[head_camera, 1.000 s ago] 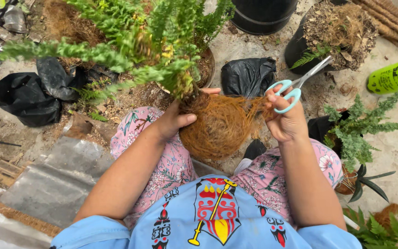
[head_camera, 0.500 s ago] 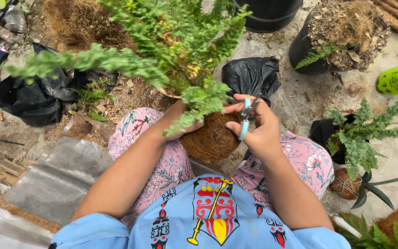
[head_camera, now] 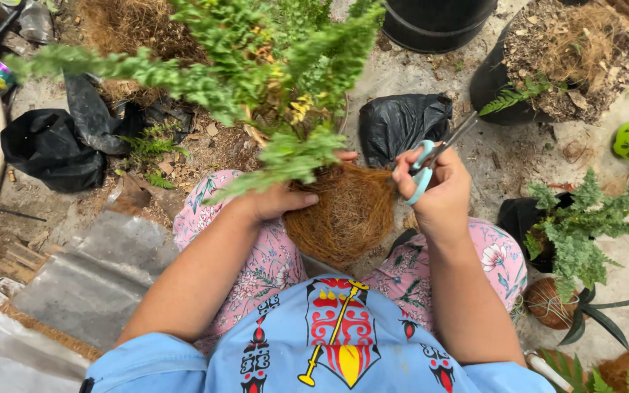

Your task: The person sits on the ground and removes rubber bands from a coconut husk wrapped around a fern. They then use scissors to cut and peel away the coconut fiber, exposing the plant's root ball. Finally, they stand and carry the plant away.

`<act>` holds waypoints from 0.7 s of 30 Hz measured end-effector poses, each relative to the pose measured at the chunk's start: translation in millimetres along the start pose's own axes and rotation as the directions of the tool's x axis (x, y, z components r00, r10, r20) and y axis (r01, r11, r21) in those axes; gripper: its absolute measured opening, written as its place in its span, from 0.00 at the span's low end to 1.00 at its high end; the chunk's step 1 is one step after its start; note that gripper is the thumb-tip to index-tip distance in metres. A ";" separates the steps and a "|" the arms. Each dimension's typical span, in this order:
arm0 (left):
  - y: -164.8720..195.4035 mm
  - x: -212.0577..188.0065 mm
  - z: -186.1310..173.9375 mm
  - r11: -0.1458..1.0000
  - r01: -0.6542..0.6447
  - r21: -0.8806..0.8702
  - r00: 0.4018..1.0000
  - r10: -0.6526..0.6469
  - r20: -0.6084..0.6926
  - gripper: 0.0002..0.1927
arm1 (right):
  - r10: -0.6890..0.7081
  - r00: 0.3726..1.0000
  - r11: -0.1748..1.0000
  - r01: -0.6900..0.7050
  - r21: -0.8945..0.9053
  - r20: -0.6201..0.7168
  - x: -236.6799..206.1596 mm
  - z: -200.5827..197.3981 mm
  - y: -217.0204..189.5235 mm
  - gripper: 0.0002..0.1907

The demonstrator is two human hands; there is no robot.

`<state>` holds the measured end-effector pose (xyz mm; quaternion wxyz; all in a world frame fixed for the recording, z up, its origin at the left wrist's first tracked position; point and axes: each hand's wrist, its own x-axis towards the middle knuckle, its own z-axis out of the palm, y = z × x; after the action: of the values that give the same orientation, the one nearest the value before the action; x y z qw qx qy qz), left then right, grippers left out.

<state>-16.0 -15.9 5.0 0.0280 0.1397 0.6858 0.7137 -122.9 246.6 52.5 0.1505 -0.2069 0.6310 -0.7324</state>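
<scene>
The left hand (head_camera: 274, 202) gripped the fern's root ball (head_camera: 343, 211), fronds pointing away. The right hand (head_camera: 438, 191) closed on scissors (head_camera: 438, 154), blades pointing up-right.

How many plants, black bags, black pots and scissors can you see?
Ferns: 3, the big one held on the lap, one at the right, one at the bottom right corner
Spiky plant: 1
Black bags: 2
Black pots: 2
Scissors: 1
Total: 9
</scene>
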 end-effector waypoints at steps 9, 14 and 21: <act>38.8 10.9 3.6 0.911 0.016 -0.411 0.997 0.017 0.076 0.52 | -0.059 0.993 0.994 0.050 -0.094 -0.099 24.3 1.7 6.4 0.15; 40.4 6.2 2.2 0.922 0.015 -0.387 0.999 -0.032 -0.038 0.51 | -0.219 0.972 0.966 0.203 -0.160 -0.091 13.0 7.9 -10.4 0.21; 33.2 -1.1 -0.8 0.933 -0.033 -0.357 0.971 -0.055 -0.234 0.46 | -0.243 0.960 0.941 0.269 -0.205 0.140 -23.5 27.5 -14.4 0.22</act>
<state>-10.1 -18.9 37.6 -0.0258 0.0411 0.5432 0.8382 -88.3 236.5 67.3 0.0652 -0.3437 0.6671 -0.6577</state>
